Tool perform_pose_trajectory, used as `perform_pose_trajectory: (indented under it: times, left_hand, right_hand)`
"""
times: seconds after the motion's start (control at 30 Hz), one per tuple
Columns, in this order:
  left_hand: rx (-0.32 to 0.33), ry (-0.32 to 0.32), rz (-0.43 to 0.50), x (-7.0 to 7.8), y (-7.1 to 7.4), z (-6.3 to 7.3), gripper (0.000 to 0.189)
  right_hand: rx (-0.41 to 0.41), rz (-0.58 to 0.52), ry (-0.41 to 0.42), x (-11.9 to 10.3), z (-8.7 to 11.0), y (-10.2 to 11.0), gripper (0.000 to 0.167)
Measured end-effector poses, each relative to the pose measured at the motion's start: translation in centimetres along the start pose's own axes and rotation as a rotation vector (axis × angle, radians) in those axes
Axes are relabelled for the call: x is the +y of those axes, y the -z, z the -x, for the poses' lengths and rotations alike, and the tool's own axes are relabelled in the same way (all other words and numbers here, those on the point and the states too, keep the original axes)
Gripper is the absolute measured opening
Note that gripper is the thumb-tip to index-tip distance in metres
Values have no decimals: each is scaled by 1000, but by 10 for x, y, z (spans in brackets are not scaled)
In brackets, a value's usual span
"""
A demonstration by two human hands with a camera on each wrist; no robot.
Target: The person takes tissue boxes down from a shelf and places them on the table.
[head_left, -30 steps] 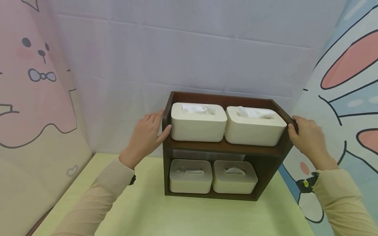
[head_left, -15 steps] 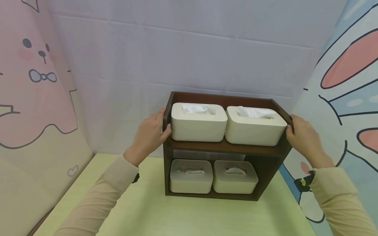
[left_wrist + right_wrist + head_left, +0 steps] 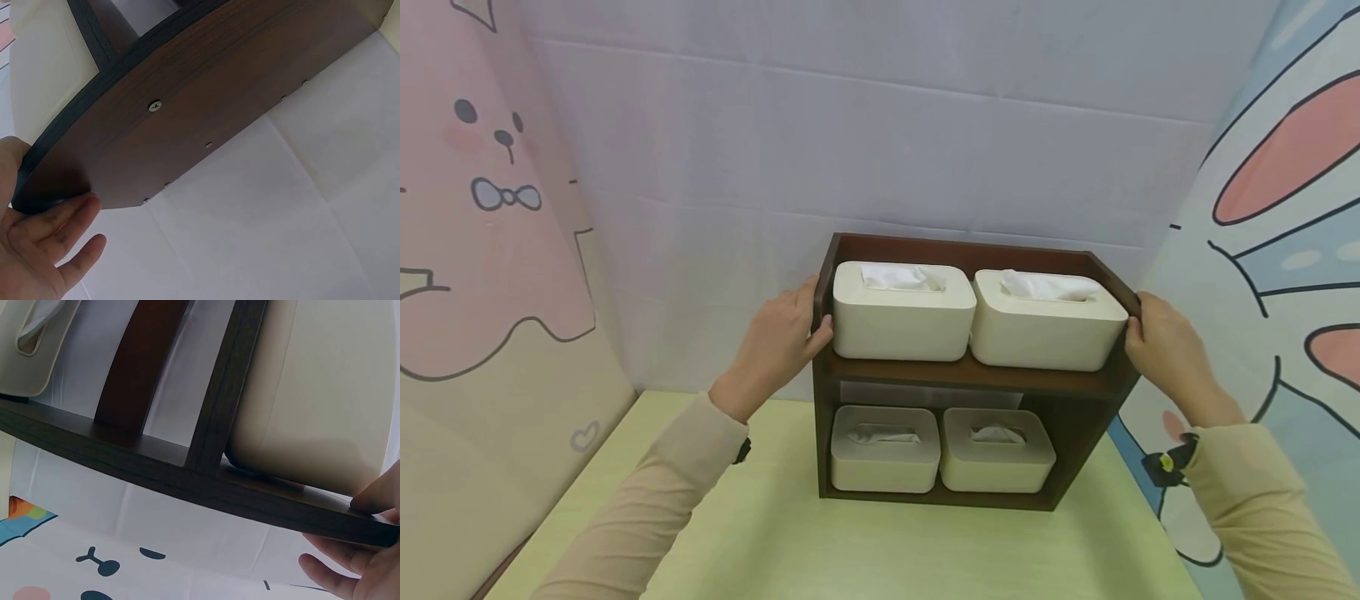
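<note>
A dark brown two-tier wooden shelf (image 3: 970, 379) stands on the table, holding two cream tissue boxes on each tier. My left hand (image 3: 771, 350) grips the top of its left side panel, thumb at the front edge. In the left wrist view the fingers (image 3: 75, 228) lie against the panel's outer face. On the other side, my right hand (image 3: 1172, 354) holds the right panel near the top. The right wrist view has its thumb (image 3: 378, 490) inside, beside an upper tissue box (image 3: 325, 394), and the other fingers outside. White tissue shows in the boxes' slots.
The pale yellow-green table (image 3: 760, 542) extends in front of the shelf and to its left. A white cloth (image 3: 880, 150) hangs behind. Cartoon-printed sheets border the left and right sides, the right one (image 3: 1300, 275) close to my right hand.
My right hand has shifted slightly left, closing in on the right panel. The left hand has moved a little nearer the left panel. Shelf and tissue boxes look unmoved.
</note>
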State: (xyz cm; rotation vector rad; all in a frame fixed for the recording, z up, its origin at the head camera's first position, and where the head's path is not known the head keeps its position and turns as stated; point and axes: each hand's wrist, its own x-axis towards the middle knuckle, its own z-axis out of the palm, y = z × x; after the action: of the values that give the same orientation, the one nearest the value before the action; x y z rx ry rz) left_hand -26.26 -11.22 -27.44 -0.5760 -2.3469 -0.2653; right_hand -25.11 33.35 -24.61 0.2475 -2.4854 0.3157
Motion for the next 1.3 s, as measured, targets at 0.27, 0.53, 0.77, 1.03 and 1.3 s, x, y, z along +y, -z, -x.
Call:
perform_pose_trajectory:
  times: [0.27,0.53,0.77,1.03,1.3]
  left_hand:
    - [-11,-17,-18,0,2,-1,52]
    - [-20,-18,-13,-1,3,-2,52]
    - [-21,-19,-7,-2,3,0,51]
    - [-17,-18,8,-1,4,-1,52]
    - [-7,-31,-7,0,4,-2,51]
  right_hand:
    - [67,-15,31,0,-1,-5,22]
    - [106,-32,51,3,-2,-9,25]
    - [98,-37,55,3,-2,-10,26]
    - [98,-39,58,2,-2,-9,25]
    - [106,-53,50,2,-1,-8,25]
